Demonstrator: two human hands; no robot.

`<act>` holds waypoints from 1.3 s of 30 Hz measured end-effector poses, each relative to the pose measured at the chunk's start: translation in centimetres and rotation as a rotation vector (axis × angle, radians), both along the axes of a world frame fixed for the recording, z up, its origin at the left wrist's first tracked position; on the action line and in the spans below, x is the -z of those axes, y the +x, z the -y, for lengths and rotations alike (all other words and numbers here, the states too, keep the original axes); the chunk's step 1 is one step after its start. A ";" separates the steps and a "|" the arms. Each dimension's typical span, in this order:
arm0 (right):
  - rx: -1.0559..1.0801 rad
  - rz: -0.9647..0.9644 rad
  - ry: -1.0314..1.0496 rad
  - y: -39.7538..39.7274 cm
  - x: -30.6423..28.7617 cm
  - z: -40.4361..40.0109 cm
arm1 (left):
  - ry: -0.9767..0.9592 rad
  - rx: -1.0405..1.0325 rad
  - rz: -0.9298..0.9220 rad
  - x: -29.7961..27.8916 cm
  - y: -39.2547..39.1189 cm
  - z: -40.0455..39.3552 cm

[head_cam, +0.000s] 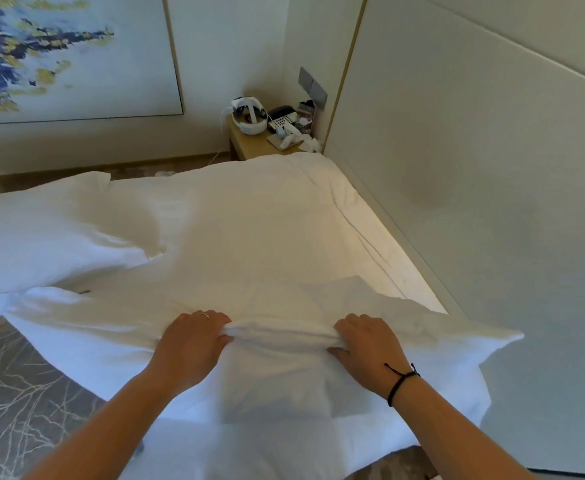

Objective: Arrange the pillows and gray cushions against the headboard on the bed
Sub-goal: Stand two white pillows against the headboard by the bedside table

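Observation:
A large white pillow (pixel 277 379) is held in front of me over the near edge of the bed (pixel 249 220). My left hand (pixel 190 344) and my right hand (pixel 367 344) each pinch a bunched fold along its top edge. A second white pillow (pixel 52 233) lies on the left part of the bed. The padded pale headboard (pixel 474 168) rises along the right side, with a strip of bare sheet beside it. No gray cushions are in view.
A wooden nightstand (pixel 249 143) stands at the far corner with a white headset, a phone and small items on it. A framed blue and yellow painting (pixel 59 53) hangs on the far wall. Patterned gray carpet (pixel 17 393) lies at lower left.

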State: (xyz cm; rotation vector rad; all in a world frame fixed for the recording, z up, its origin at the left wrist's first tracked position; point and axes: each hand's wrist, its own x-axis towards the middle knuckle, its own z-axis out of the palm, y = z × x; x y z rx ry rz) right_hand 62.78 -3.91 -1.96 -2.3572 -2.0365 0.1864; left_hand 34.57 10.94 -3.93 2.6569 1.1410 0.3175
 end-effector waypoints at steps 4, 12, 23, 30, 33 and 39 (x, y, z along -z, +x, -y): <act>0.033 -0.045 -0.058 1.0 0.1 0.4 | 0.012 0.007 -0.104 -0.3 0.7 0.6; 0.188 -0.240 0.011 1.8 -0.9 -0.1 | 0.150 -0.070 -0.040 -2.0 3.4 -1.1; 0.307 -0.307 0.414 16.2 -10.7 -3.5 | 0.372 -0.117 0.125 -13.1 24.4 -10.5; 0.468 -0.223 0.686 30.3 -14.7 -7.1 | 0.457 -0.039 0.137 -19.5 46.2 -15.4; 0.612 -0.162 0.510 37.4 -10.4 -9.1 | 0.255 -0.024 0.065 -15.5 53.3 -14.2; 0.699 -0.243 0.008 43.6 2.2 -5.9 | -0.390 0.128 -0.232 1.1 56.2 -6.3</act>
